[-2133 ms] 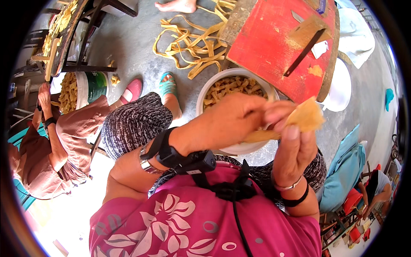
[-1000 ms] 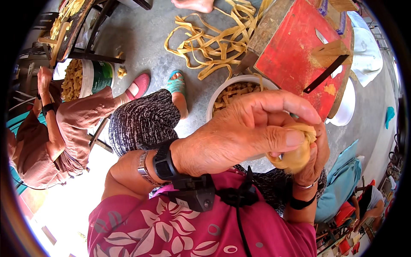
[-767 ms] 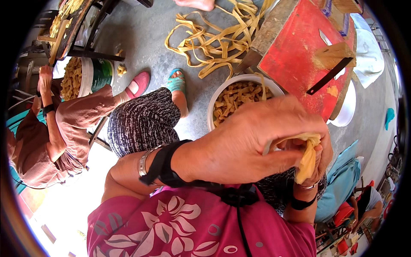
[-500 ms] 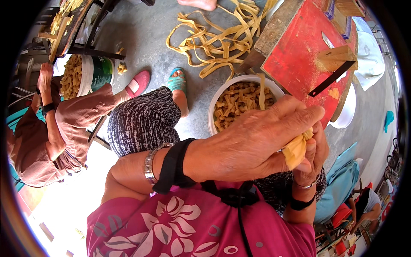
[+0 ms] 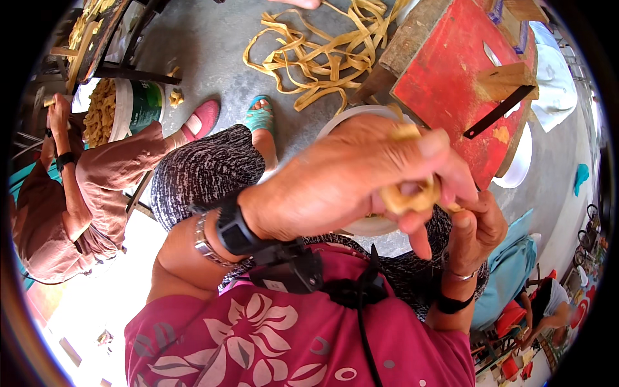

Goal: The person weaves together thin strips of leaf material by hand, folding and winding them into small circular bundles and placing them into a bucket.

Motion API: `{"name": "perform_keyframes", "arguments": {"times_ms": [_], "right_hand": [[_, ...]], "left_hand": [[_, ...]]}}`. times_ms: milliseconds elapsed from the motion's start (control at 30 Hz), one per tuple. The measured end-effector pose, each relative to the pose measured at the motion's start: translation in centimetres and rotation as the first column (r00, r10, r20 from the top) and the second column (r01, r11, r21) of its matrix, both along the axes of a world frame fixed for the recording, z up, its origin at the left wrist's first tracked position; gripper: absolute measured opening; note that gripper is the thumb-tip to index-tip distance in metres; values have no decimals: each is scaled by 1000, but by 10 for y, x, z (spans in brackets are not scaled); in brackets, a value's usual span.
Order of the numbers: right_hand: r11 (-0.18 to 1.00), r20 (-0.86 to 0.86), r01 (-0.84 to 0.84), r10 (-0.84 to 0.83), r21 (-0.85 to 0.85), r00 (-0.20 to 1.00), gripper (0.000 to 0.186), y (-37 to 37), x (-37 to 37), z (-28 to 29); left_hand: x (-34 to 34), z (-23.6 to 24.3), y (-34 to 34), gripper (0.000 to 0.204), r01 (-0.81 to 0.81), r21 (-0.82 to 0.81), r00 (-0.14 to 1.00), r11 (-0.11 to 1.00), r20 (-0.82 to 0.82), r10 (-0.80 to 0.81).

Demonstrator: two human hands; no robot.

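Note:
My left hand [image 5: 329,174] reaches across the middle, slightly blurred, its fingers curled round a looped yellow-tan strip [image 5: 412,197]. The strip looks soft and flat, like a dried plant strip or dough; its exact kind I cannot tell. To the right, my right hand [image 5: 474,229] has thumb and fingers pinched together near the strip's end, a small yellow bit showing at the fingertips. Beneath my left hand stands a white bucket [image 5: 345,117], mostly covered by it, so its contents are hidden.
Long tan strips [image 5: 322,55] lie tangled on the grey floor. A red-topped board [image 5: 438,80] at the right bears a wooden block [image 5: 506,80] with a dark blade [image 5: 496,116]. At the left, a seated person [image 5: 97,180] works near a bucket of knotted pieces [image 5: 102,113].
My left hand has moved left and turned, drawing apart from my right hand and covering the bucket. The yellow strip, bunched between both hands before, now shows as an open loop in the left.

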State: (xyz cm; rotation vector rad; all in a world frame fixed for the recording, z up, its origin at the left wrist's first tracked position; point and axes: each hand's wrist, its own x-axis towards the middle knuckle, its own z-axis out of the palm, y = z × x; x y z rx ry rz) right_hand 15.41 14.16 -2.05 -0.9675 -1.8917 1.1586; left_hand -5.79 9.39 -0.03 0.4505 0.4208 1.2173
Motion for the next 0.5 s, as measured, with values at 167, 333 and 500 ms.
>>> {"name": "perform_keyframes", "arguments": {"times_ms": [167,333,500], "right_hand": [[992,119,-87,75,96,990,23,0,6,4],[985,144,-110,91,130,985,22,1,7,3],[996,148,-24,10,91,989,24,1,17,5]], "left_hand": [[2,-2,-2,60,-36,-77,996,996,-82,29],[2,-3,-3,56,-60,-136,992,989,-116,45],[-12,3,2,50,-209,-143,973,967,-134,190]]}}
